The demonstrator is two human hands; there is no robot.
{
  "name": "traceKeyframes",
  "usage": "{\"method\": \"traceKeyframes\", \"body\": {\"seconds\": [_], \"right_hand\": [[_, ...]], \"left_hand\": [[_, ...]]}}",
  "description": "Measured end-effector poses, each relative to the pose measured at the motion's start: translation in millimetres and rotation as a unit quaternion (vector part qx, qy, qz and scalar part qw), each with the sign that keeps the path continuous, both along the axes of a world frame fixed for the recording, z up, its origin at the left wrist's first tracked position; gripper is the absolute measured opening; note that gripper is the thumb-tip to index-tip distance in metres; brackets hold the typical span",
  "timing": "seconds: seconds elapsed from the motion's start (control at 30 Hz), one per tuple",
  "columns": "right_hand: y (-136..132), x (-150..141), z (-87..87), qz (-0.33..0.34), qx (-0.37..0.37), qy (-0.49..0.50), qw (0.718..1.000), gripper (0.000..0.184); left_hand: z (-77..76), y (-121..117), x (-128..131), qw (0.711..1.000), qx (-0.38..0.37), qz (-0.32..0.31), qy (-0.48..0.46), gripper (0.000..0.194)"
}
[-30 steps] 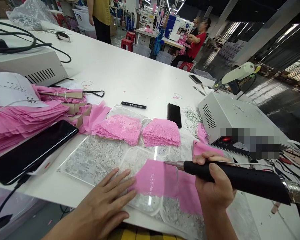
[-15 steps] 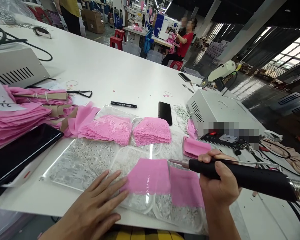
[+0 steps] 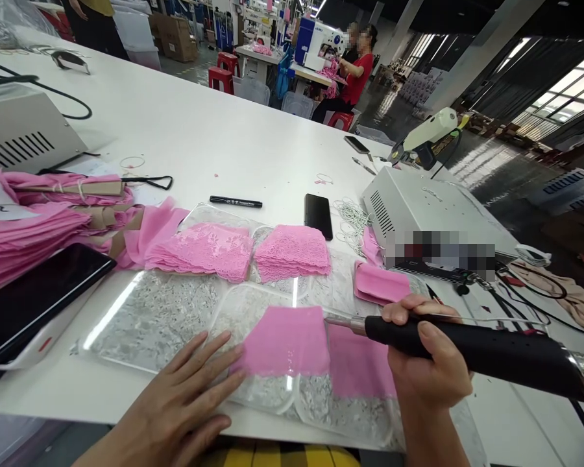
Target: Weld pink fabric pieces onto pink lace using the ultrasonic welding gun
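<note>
Metal tip (image 3: 343, 321) of black tool (image 3: 501, 357) has shifted slightly nearer since half a second ago, and now it stands at right edge of pink cloth (image 3: 287, 340), between the hands; work seems to be at this edge. Right hand (image 3: 427, 370) has fingers closed around black tool; left hand (image 3: 182, 392) lies flat, fingers slightly apart, touching cloth's left edge.

Left hand (image 3: 187, 395) at pink fabric (image 3: 287, 340), tool (image 3: 496, 353) in right hand (image 3: 428, 360), tip (image 3: 346, 322) perhaps touching fabric

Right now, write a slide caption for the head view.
The right hand holds a black metal-tipped tool at one edge of a flat pink fabric piece, the left hand at the other.
</note>
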State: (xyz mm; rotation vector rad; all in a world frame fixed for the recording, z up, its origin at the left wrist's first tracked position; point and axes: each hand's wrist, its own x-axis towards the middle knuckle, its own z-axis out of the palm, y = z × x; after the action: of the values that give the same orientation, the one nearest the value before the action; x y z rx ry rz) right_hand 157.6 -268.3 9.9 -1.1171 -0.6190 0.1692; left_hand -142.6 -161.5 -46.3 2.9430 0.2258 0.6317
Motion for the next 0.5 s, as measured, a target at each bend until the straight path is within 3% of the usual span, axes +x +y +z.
{"method": "traceKeyframes", "body": {"seconds": [0.5], "right_hand": [[1.0,-2.2,-2.8,0.015,-0.005,-0.012,1.000,0.006]], "left_hand": [[1.5,-1.3,1.6,0.999,-0.029,0.013,-0.014,0.044]]}}
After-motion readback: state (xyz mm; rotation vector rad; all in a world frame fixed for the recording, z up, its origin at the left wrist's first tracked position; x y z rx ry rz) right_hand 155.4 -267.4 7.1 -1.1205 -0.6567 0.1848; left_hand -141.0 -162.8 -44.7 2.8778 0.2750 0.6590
